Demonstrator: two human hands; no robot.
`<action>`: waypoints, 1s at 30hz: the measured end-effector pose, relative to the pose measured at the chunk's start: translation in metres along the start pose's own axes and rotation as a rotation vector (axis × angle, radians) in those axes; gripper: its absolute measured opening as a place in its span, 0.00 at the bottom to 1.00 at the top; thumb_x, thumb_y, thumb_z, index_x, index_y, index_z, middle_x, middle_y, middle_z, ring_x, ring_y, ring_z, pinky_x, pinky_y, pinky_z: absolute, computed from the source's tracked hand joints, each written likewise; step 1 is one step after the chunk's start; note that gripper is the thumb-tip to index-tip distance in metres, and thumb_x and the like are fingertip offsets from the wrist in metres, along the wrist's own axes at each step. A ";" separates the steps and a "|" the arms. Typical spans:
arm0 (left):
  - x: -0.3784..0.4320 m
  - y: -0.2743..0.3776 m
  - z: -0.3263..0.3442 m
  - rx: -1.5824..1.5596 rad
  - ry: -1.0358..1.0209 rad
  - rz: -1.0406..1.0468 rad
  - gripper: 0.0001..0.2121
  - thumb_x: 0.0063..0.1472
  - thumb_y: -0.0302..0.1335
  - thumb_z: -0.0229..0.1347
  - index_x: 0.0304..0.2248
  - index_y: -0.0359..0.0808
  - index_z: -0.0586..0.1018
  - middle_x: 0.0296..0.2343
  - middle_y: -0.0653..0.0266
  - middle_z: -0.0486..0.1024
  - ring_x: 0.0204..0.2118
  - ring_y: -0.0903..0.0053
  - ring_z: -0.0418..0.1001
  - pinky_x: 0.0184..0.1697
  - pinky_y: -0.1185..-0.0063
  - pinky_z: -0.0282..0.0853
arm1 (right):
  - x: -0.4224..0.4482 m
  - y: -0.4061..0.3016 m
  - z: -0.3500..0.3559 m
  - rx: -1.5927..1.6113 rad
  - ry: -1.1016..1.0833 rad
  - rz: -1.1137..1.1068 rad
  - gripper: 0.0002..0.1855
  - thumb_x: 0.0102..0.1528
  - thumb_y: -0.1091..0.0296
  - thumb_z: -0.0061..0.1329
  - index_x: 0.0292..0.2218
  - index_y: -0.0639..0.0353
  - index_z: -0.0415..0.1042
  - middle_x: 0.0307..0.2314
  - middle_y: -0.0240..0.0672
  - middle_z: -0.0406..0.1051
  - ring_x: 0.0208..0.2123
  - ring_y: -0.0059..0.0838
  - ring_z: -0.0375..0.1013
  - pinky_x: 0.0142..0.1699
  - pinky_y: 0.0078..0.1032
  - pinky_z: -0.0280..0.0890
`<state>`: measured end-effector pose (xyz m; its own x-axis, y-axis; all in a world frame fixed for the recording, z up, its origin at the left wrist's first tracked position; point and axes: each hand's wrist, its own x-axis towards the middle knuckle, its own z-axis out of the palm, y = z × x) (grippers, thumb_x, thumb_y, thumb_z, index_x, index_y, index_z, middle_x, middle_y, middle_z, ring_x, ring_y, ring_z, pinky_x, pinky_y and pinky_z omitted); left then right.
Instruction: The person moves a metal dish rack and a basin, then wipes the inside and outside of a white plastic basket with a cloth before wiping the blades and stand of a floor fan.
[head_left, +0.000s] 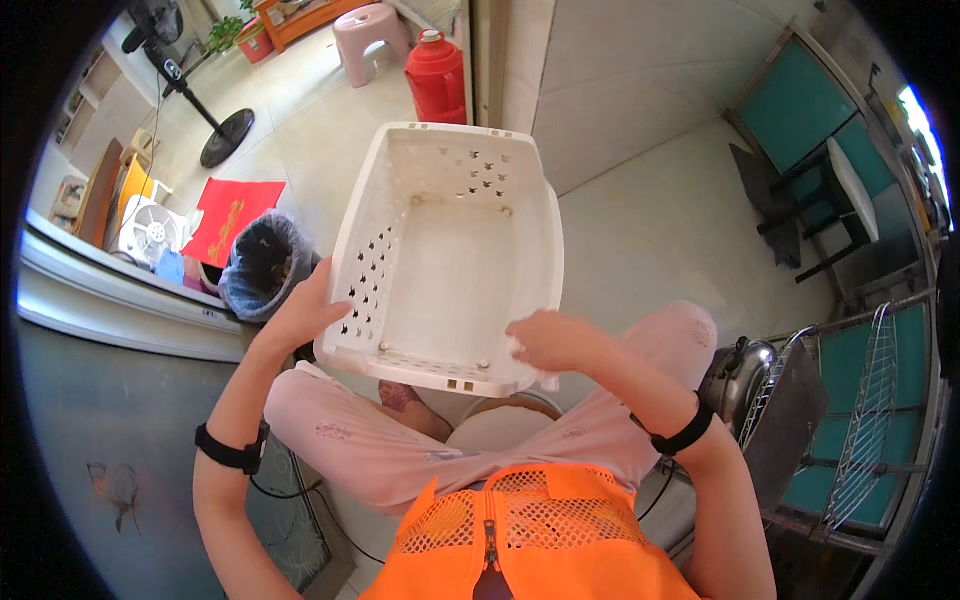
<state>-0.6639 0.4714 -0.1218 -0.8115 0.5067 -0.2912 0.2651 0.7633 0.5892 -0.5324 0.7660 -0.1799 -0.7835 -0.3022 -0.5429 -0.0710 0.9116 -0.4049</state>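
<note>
A white plastic basket (450, 262) with small cut-out holes in its walls is tilted before me, its open side towards me. Nothing lies inside, and brownish marks show near the far inner corners. My left hand (307, 311) grips its left rim, thumb over the inner wall. At the near right rim is my right hand (551, 341), blurred, its fingers curled inwards. Something small and pale shows at its fingertips and below the rim; whether it is a cloth I cannot tell. Under the basket, between my legs, a round pale object (506, 426) is partly hidden.
A lined waste bin (262, 262) stands close by my left hand, beside a red sheet (232, 217). Beyond the basket are a red thermos flask (436, 79), a pink stool (369, 37) and a pedestal fan (225, 139). On the right is a metal rack (862, 420) with a steel pot (739, 379).
</note>
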 end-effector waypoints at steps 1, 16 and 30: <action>0.007 0.006 0.004 0.001 -0.018 0.025 0.30 0.46 0.25 0.51 0.50 0.31 0.56 0.42 0.44 0.65 0.45 0.59 0.63 0.50 0.75 0.56 | -0.002 0.004 0.008 0.011 0.009 0.027 0.18 0.48 0.62 0.44 0.41 0.59 0.66 0.32 0.42 0.70 0.36 0.41 0.68 0.41 0.34 0.62; 0.146 0.115 0.044 0.131 0.078 0.371 0.28 0.56 0.36 0.47 0.52 0.30 0.54 0.46 0.49 0.62 0.49 0.65 0.61 0.51 0.77 0.54 | -0.099 0.047 -0.009 0.260 0.239 -0.031 0.20 0.46 0.61 0.48 0.41 0.56 0.65 0.30 0.45 0.70 0.33 0.42 0.69 0.39 0.33 0.63; 0.186 0.156 0.066 -0.290 -0.061 0.438 0.20 0.50 0.30 0.50 0.42 0.29 0.64 0.32 0.51 0.71 0.34 0.60 0.70 0.37 0.73 0.65 | -0.089 0.110 -0.105 0.762 0.923 0.130 0.26 0.42 0.82 0.47 0.43 0.64 0.53 0.35 0.42 0.60 0.37 0.31 0.64 0.40 0.23 0.61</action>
<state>-0.7391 0.7114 -0.1338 -0.6228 0.7823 -0.0094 0.4105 0.3370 0.8473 -0.5349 0.9227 -0.0989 -0.9262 0.3770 -0.0069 0.1805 0.4273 -0.8859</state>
